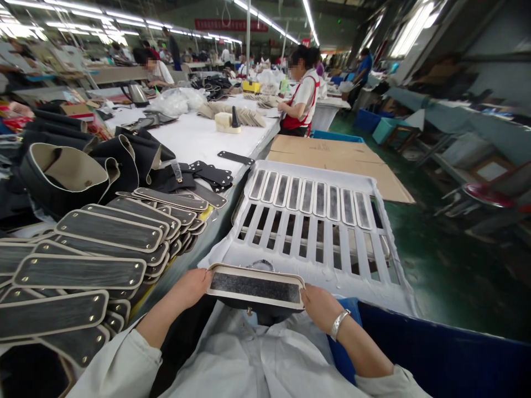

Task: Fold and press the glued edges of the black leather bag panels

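Observation:
A black bag piece (255, 287) with a cream rim is held level in front of my body. Its long, dark, textured face points up. A thin curved handle shows behind it, and a small metal fitting sits on the near side. My left hand (198, 286) grips its left end, fingers closed at the rim. At the opposite end my right hand (318, 305) pinches the right corner. Just beyond lies a white slotted rack (286, 251) with a row of dark, cream-edged panels (307, 195) across its far half.
Stacked dark base panels (83, 271) with metal studs crowd the table on my left. Behind them stand black bag bodies (66, 171). A cardboard sheet (332, 160) lies past the rack. A blue bin (435, 342) is at my right. A co-worker (302, 94) stands farther up the table.

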`<action>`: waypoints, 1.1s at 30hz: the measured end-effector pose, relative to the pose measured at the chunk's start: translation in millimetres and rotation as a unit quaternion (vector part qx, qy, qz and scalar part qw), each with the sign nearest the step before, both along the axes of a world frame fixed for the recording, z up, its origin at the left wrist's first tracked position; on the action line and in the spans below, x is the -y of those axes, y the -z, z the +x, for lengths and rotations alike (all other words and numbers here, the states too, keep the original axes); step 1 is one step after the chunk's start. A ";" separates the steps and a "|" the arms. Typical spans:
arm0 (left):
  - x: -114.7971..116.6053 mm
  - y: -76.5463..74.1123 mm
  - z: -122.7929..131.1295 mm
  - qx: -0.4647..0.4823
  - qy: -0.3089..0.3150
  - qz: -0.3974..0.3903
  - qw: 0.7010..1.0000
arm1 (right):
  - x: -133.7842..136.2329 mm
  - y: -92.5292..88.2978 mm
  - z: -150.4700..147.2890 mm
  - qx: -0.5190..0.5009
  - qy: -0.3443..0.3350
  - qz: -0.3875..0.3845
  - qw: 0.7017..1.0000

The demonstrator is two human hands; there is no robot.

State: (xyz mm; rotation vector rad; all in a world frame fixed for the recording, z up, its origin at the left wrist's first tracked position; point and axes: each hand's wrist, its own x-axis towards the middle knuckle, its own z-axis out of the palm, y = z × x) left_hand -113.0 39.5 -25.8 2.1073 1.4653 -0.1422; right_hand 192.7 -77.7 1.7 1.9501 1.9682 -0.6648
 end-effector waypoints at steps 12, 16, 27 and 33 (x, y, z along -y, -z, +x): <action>-2.6 2.9 -11.2 0.086 -0.124 -0.129 0.980 | -3.3 4.9 6.0 -0.020 -0.020 0.000 1.000; 1.0 -0.8 -14.7 0.175 -0.213 -0.168 0.946 | -3.3 6.6 7.8 -0.017 -0.034 0.007 0.999; 1.2 -9.4 0.9 0.020 -0.063 -0.024 0.998 | -4.2 0.8 7.0 -0.002 -0.052 -0.021 0.998; 2.0 -4.1 -2.1 0.032 -0.083 -0.086 0.992 | -2.0 7.0 11.5 -0.023 -0.047 -0.007 0.999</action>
